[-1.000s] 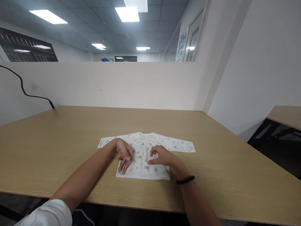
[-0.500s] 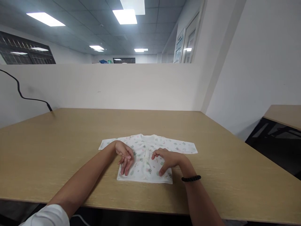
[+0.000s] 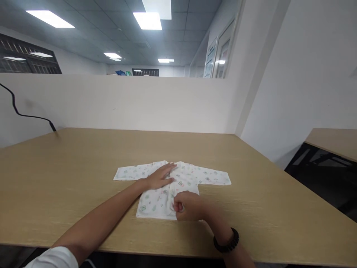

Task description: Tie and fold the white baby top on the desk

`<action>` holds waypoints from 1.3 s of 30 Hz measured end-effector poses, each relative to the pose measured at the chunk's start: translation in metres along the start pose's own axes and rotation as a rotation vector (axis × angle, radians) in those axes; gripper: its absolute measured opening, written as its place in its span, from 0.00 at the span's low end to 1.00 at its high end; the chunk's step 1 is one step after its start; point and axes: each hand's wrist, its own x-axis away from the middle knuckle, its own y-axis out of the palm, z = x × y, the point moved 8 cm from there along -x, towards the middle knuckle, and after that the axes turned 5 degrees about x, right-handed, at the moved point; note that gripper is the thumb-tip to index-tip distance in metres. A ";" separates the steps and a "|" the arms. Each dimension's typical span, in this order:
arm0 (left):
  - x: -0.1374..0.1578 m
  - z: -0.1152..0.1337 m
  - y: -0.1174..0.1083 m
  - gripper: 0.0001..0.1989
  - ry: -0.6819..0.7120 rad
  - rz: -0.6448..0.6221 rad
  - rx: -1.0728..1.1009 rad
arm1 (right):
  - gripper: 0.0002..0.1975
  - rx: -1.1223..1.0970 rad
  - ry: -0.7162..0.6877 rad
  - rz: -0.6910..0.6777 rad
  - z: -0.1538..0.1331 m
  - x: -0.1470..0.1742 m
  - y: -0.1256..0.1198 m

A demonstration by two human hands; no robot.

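Observation:
A white baby shirt [image 3: 152, 201] with a small green and pink print lies flat on the table, long sleeves spread to both sides and collar facing away from me. My left hand [image 3: 160, 178] rests open on its upper front, fingers stretched toward the collar. At the lower front, my right hand [image 3: 190, 205] is closed, its fingers curled on the front strip just above the hem. The fingertips are partly hidden, and the cloth bunches slightly beside them. The right hand and forearm cover the lower right corner of the shirt.
The wooden table [image 3: 92, 156] meets a low white partition [image 3: 145, 104] at the back. A black cable [image 3: 33, 117] comes down at the far left. Another table [image 3: 334, 141] stands at the right beyond a white wall. A black bracelet [image 3: 227, 243] circles my right wrist.
My left hand has moved up and right, from bent over the shirt's left side to flat near the collar. My right hand has come down and left, its spread fingers now closed at the front strip.

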 end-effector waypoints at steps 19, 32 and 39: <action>0.008 0.016 0.012 0.48 0.040 -0.194 -0.317 | 0.20 0.176 0.470 0.608 0.120 -0.029 -0.081; 0.021 -0.072 -0.078 0.17 -0.506 0.300 -0.321 | 0.07 0.223 0.496 0.663 0.136 -0.019 -0.078; 0.022 -0.078 -0.080 0.05 -0.507 0.413 -0.151 | 0.08 -0.295 0.492 0.851 0.145 -0.013 -0.078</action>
